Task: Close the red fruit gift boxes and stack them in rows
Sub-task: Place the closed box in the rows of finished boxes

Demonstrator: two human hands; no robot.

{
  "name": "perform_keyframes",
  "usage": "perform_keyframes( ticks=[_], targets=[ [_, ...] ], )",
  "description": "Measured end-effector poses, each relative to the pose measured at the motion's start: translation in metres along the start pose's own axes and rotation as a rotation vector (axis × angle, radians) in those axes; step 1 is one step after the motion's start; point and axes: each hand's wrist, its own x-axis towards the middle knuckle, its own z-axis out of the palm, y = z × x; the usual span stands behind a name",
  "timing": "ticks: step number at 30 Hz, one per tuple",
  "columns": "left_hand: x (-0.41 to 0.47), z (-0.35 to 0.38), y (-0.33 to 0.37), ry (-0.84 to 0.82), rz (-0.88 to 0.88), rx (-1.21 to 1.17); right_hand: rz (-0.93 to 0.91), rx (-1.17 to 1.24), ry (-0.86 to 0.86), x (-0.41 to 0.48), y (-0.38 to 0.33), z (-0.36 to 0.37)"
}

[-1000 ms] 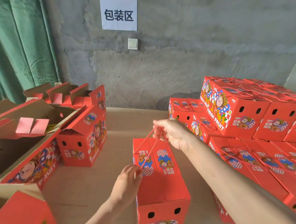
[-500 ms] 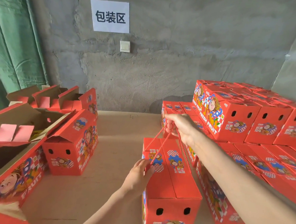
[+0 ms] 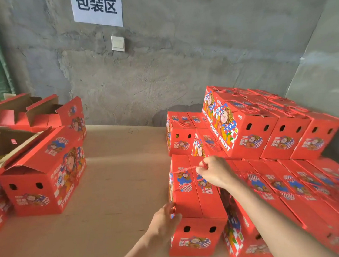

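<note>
Both hands on the closed box (image 3: 196, 201), tight beside the stacked boxes (image 3: 283, 136).
The brown cardboard surface (image 3: 117, 170) runs back to a bare concrete wall (image 3: 181, 72) with a paper sign (image 3: 97, 10) and a switch (image 3: 118, 43). The right hand (image 3: 216, 173) pinches the rope handle (image 3: 183, 169) on top of the closed box; the left hand (image 3: 165, 223) grips its near left edge. Stacked boxes crowd the right side, open boxes (image 3: 41, 174) the left, and a wide strip of surface lies between.

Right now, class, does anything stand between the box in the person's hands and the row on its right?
Nothing visible does. The box, with the right hand on its rope handle and the left hand at its near corner, sits beside the bottom row; the gap between looks bare, partly hidden by the forearm.
</note>
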Motion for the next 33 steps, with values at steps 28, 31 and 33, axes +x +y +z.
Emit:
perform_keyframes(
  ticks=[28, 31, 33],
  targets=[
    [0.134, 0.001, 0.045, 0.222, 0.211, 0.569, -0.153, -0.320, -0.043, 0.160, 0.096, 0.120],
    [0.119, -0.020, 0.031, 0.285, 0.099, 0.530, -0.171, -0.309, -0.011, 0.178, 0.095, 0.124],
    [0.100, -0.037, 0.018, 0.331, 0.052, 0.532, -0.155, -0.343, -0.024, 0.180, 0.093, 0.124]
  ],
)
